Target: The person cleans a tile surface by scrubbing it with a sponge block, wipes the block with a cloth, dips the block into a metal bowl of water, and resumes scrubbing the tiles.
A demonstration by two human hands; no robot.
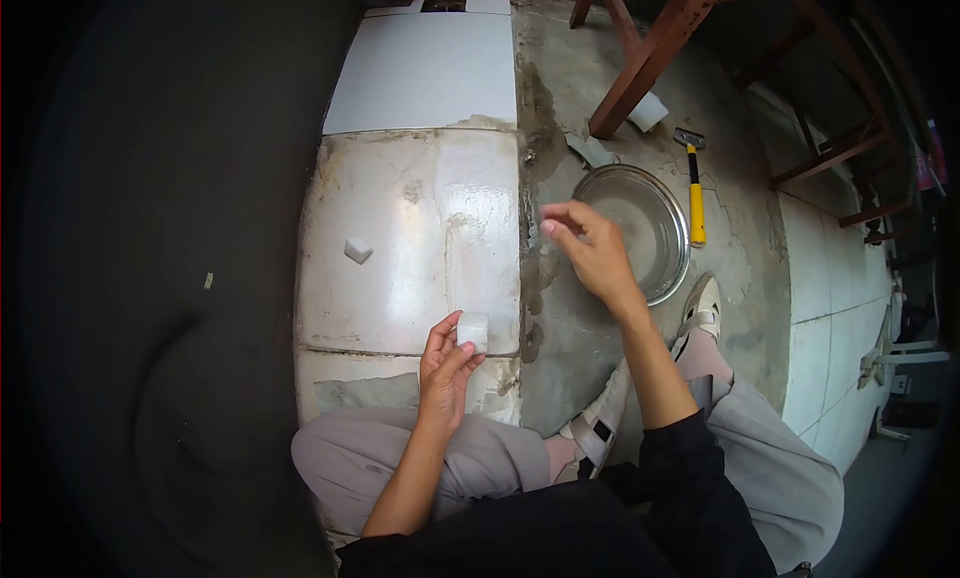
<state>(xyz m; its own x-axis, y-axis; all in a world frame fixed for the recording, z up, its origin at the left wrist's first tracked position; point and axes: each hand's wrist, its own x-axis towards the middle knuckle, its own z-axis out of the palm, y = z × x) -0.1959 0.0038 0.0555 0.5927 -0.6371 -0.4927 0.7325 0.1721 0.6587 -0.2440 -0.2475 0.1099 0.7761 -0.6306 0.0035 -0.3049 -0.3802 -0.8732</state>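
Note:
My left hand grips a small white block between thumb and fingers, just above the near edge of a stained white floor tile. What the block is made of, I cannot tell. My right hand hangs over the left rim of a round metal basin, its fingers bent and the fingertips slightly blurred. Between its thumb and forefinger nothing shows. A second small white piece lies on the tile, left of its middle.
A scraper with a yellow and black handle lies right of the basin. Wooden furniture legs stand beyond it, near a white cylinder. A cleaner white tile is farther ahead. My shoes are close to the basin; a dark wall is left.

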